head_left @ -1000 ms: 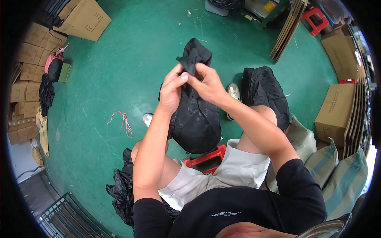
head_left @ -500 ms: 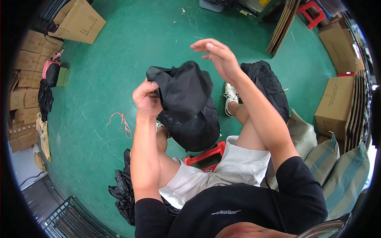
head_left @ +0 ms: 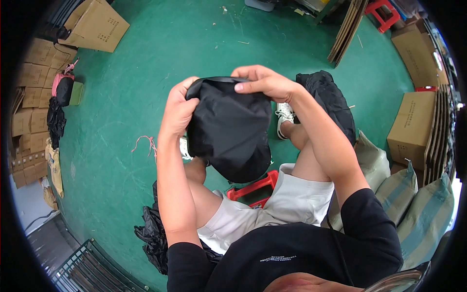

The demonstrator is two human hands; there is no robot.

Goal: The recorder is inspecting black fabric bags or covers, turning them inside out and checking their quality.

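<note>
Bag (head_left: 228,129) held between left hand (head_left: 177,109) and right hand (head_left: 265,82), above stool (head_left: 253,187); boxes (head_left: 34,97) far left.

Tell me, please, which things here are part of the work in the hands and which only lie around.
In hand:
- black fabric bag, held up at its top edge
- left hand and right hand, both gripping it

Lying about:
- black bundle on the green floor
- cardboard boxes
- pink string
- woven sacks
- black plastic heap
- red stool under the person

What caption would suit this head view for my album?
Seated person's left hand and right hand hold a black fabric bag above a green floor.
</note>
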